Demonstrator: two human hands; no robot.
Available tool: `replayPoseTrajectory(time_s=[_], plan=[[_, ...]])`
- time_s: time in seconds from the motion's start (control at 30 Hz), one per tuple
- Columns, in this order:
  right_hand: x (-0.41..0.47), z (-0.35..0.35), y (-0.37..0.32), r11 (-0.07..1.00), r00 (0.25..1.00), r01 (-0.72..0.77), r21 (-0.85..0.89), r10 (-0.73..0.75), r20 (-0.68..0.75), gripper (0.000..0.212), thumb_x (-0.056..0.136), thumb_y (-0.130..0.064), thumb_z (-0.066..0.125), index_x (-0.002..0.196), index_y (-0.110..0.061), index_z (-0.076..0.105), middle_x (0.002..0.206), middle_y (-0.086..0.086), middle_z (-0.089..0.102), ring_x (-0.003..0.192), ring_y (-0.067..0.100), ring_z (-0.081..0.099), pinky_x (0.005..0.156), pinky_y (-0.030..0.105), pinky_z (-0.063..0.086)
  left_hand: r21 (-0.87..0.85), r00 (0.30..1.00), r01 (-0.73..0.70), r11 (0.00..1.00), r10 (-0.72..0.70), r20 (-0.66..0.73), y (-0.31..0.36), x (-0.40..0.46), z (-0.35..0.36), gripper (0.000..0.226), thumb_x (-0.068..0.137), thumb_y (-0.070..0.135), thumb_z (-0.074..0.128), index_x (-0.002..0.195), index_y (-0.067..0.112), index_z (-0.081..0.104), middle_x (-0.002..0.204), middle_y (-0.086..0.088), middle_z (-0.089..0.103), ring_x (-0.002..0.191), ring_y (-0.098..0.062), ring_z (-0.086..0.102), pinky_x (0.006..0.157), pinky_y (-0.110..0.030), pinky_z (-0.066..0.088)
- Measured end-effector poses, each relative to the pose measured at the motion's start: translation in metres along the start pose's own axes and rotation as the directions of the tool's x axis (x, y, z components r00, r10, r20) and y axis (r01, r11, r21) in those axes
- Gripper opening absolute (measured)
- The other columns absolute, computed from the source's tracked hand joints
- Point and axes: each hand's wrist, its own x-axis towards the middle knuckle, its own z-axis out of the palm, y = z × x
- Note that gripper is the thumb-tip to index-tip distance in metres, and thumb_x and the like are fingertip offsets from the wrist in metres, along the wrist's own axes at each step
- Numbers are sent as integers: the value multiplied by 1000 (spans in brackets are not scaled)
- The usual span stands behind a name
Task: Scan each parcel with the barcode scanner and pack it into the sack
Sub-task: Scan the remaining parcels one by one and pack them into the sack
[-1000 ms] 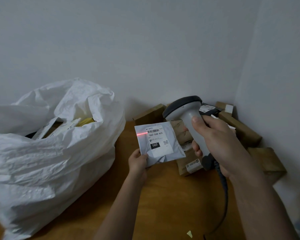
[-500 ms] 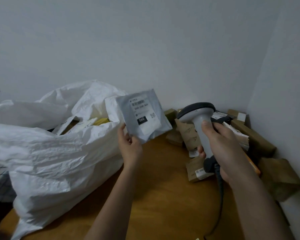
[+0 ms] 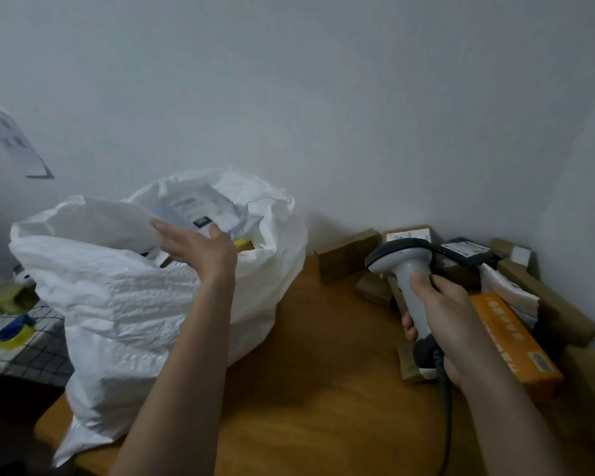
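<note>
A big white woven sack (image 3: 128,304) stands open on the left of the wooden table (image 3: 323,389). The grey poly-mailer parcel (image 3: 200,209) with its white label lies blurred in the sack's mouth, just beyond my left hand (image 3: 200,249). That hand hovers over the opening with fingers spread and nothing in it. My right hand (image 3: 443,310) grips the handle of the grey barcode scanner (image 3: 406,269), whose dark head points left and whose cable hangs down. Other parcels, one of them yellow (image 3: 243,243), show inside the sack.
Brown cardboard parcels (image 3: 347,252) and an orange box (image 3: 516,341) pile in the right corner against the wall. A white padded mailer (image 3: 509,293) lies among them. Left of the table sits a checked surface (image 3: 24,348) with a blue-yellow item.
My left hand carried the grey parcel from in front of the scanner leftward to the sack and let it go into the opening. The scanner's red beam is off; the view swung left.
</note>
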Motion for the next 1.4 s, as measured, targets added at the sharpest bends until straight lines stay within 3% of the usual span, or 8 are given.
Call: replayPoseTrajectory(time_s=[0.17,0.23,0.4,0.6,0.83,1.0,1.13,1.4], plan=[[13,-15,9,1000,995,-12,-28,9,-98,21,101,-41,46,97,-25,58,66,14,59,55,21,56,47,30,45,81,948,-307,948,297,112,-7,-36,16,67,88,-7,53,147,7,25,145,-14,18,139,-24,24,108,-11,22],[19,-26,13,1000,989,-11,-28,7,-148,21,101,-40,47,94,-24,59,66,13,60,56,21,57,49,32,46,45,928,-333,942,319,192,-14,-60,31,60,86,-9,52,140,9,34,142,-12,23,132,-21,31,100,-10,32],[31,-68,22,999,947,-7,-53,-11,-322,26,98,-43,49,83,-23,58,58,5,59,52,19,56,50,34,44,95,807,-398,912,299,509,-48,-129,75,50,90,-2,57,135,11,41,139,-7,28,113,-5,35,84,5,29],[50,-126,33,996,910,-62,-65,30,-413,29,99,-46,46,89,-23,61,58,8,59,53,23,54,51,34,42,185,444,-435,881,31,896,-94,-198,135,46,94,14,60,134,16,39,129,0,34,97,-6,44,65,-4,36],[79,-176,54,990,900,-106,-93,56,-431,28,100,-43,45,93,-21,60,60,8,59,55,22,57,53,37,46,219,61,-531,819,-220,974,-135,-278,196,72,89,29,69,147,15,28,146,-10,33,127,-27,42,100,-38,44],[99,-200,77,983,906,-167,-82,120,-405,24,98,-47,47,94,-28,61,60,2,62,57,21,61,52,34,48,290,74,-705,647,-340,938,-183,-292,225,113,78,37,79,156,23,-2,162,-3,7,145,-34,17,114,-53,28],[110,-212,93,972,896,-228,-60,185,-404,28,97,-49,48,94,-25,60,64,4,62,60,23,61,56,36,49,310,82,-739,598,-377,922,-214,-293,237,130,72,36,83,152,34,-19,164,4,-9,150,-32,-3,116,-59,11],[116,-217,98,970,890,-238,-37,203,-408,28,97,-48,49,94,-23,61,61,2,62,57,20,60,56,35,49,321,129,-669,671,-320,939,-224,-299,244,128,64,47,84,154,30,-4,155,-1,19,143,-25,20,115,-56,22]])
